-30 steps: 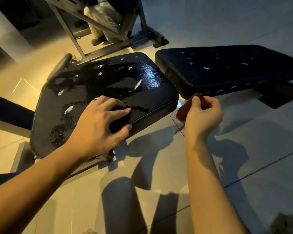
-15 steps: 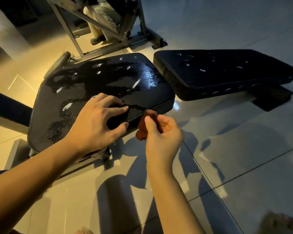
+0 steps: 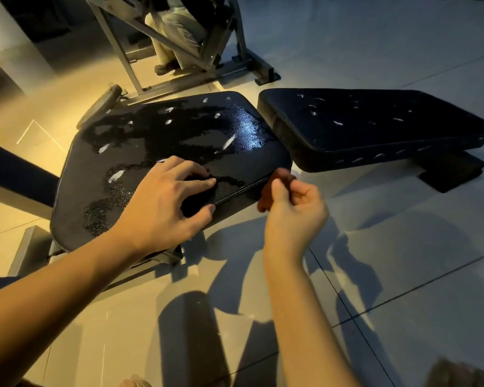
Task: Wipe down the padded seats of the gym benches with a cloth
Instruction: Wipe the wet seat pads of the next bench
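A black padded seat [image 3: 157, 135], wet and glossy with streaks, lies low in front of me. My left hand [image 3: 165, 202] grips its front edge, bent fingertips on top and the thumb on the side wall. My right hand [image 3: 294, 213] holds a bunched reddish-brown cloth [image 3: 282, 177] against the pad's front right corner. A second black pad [image 3: 375, 121] with a few light marks lies just to the right, separated from the first by a narrow gap.
Behind the seat stands a grey metal machine frame [image 3: 179, 79], with another person's legs [image 3: 176, 32] inside it. A dark block [image 3: 450, 174] supports the right pad. Pale floor tiles [image 3: 403, 261] spread to the right and near me.
My right hand carried the cloth left from below the gap between the pads to the near pad's front right corner. My left hand kept its hold on the edge.
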Demonstrator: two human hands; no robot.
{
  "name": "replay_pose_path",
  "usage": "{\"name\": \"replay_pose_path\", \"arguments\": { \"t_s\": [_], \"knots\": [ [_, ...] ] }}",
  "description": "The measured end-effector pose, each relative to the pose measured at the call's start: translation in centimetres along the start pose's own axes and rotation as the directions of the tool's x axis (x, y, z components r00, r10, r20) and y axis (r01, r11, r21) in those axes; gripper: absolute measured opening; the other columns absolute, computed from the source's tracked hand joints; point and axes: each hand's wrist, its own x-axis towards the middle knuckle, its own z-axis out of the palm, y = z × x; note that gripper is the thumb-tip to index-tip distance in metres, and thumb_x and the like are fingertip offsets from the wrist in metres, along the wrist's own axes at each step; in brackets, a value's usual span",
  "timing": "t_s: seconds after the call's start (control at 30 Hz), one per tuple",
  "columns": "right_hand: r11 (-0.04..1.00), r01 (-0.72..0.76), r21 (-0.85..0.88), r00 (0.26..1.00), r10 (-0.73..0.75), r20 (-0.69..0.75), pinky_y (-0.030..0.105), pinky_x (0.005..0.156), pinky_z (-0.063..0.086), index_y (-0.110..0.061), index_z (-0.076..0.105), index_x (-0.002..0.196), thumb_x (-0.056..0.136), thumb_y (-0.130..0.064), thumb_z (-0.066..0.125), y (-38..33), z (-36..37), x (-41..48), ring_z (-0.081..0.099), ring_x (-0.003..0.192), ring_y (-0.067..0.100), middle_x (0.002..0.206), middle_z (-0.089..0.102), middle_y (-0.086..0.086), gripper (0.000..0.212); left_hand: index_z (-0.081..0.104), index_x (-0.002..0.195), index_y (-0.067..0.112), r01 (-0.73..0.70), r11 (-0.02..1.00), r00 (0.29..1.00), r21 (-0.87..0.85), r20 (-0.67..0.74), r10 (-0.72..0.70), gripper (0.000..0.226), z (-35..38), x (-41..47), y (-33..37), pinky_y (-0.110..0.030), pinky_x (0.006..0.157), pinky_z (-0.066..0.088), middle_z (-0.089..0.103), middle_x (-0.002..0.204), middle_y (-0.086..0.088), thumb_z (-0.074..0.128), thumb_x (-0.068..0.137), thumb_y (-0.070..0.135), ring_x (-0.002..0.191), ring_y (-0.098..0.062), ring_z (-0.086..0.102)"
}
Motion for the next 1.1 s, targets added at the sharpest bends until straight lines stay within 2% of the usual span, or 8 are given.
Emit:
{"name": "replay_pose_path", "arguments": {
  "t_s": [0.13,0.27,0.47,0.6,0.77,0.87,0.97,1.1],
  "knots": [
    [0.999,-0.039,-0.004,0.989,0.039,0.142,0.022,0.069,0.057,-0.035,0.061,0.082,0.086,-0.014,0.078,-0.3,-0.5,-3.8,0.071,0.078,0.006,0.083,0.070,-0.008,0.027,0.072,0.128,0.015,0.005,1.000,1.000,-0.014,0.022,-0.004,0.052,-0.1,0.1,0.0,-0.043,0.096,0.044,0.063,0.122,0.000,0.055,0.088,0.045,0.112,-0.022,0.053],
    [0.958,-0.286,-0.012,0.906,0.274,0.322,0.018,0.062,0.054,-0.017,0.070,0.086,0.084,-0.008,0.079,-1.4,-1.3,-5.1,0.072,0.081,0.016,0.085,0.074,0.006,0.013,0.073,0.125,0.015,0.015,0.997,1.000,-0.071,0.015,-0.014,0.051,-0.4,0.1,-0.1,-0.042,0.095,0.042,0.064,0.122,0.000,0.048,0.088,0.039,0.112,-0.023,0.053],
    [0.985,-0.169,0.028,0.985,0.168,0.047,-0.001,0.047,0.039,-0.009,0.065,0.102,0.095,-0.008,0.068,-3.7,-3.6,-0.2,0.067,0.064,-0.005,0.085,0.068,0.001,0.008,0.074,0.124,0.016,0.022,0.997,1.000,-0.076,0.018,-0.021,0.050,-0.5,0.1,-0.1,-0.039,0.096,0.039,0.064,0.121,0.001,0.044,0.091,0.039,0.111,-0.021,0.051],
    [0.987,-0.157,0.031,0.987,0.156,0.026,0.019,0.048,0.052,-0.014,0.061,0.094,0.095,-0.001,0.066,-3.1,-1.4,0.5,0.070,0.057,0.009,0.088,0.072,0.013,0.014,0.074,0.124,0.016,0.033,0.998,0.999,-0.058,0.027,-0.032,0.049,-0.6,0.0,0.0,-0.046,0.096,0.042,0.064,0.120,0.000,0.045,0.090,0.037,0.111,-0.023,0.052],
    [0.981,-0.190,-0.049,0.968,0.196,0.155,0.040,0.076,0.062,-0.021,0.064,0.083,0.089,-0.007,0.075,-0.5,0.1,-5.3,0.072,0.080,0.022,0.088,0.073,0.008,0.018,0.074,0.124,0.017,0.032,0.998,0.999,-0.062,0.027,-0.031,0.050,-0.6,-0.1,0.1,-0.046,0.095,0.043,0.065,0.119,0.000,0.045,0.088,0.035,0.109,-0.022,0.052],
    [0.941,-0.329,-0.082,0.908,0.339,0.246,0.023,0.065,0.058,-0.013,0.068,0.088,0.089,-0.007,0.074,0.3,-0.3,-7.1,0.070,0.076,0.011,0.086,0.073,0.006,0.009,0.075,0.123,0.017,0.033,0.996,0.999,-0.078,0.012,-0.033,0.051,-0.7,-0.1,0.0,-0.045,0.095,0.043,0.065,0.119,0.000,0.044,0.086,0.034,0.109,-0.023,0.052],
    [0.937,-0.349,-0.006,0.934,0.348,0.075,0.030,0.069,0.059,-0.005,0.069,0.096,0.088,-0.010,0.075,0.2,-1.0,-4.3,0.071,0.082,0.022,0.093,0.073,0.012,0.011,0.076,0.120,0.016,0.033,0.995,0.999,-0.098,0.000,-0.033,0.053,-0.4,0.0,-0.2,-0.046,0.093,0.045,0.066,0.116,0.001,0.042,0.084,0.034,0.105,-0.024,0.054],
    [0.950,-0.311,0.006,0.947,0.311,-0.085,0.009,0.046,0.045,-0.001,0.067,0.115,0.095,-0.009,0.070,-0.6,-1.3,-0.1,0.063,0.068,0.007,0.103,0.071,0.012,0.022,0.077,0.119,0.017,0.036,0.995,0.999,-0.095,-0.010,-0.038,0.052,-0.4,0.0,-0.1,-0.046,0.092,0.045,0.066,0.116,0.001,0.042,0.084,0.034,0.105,-0.023,0.054]
  ]
}}
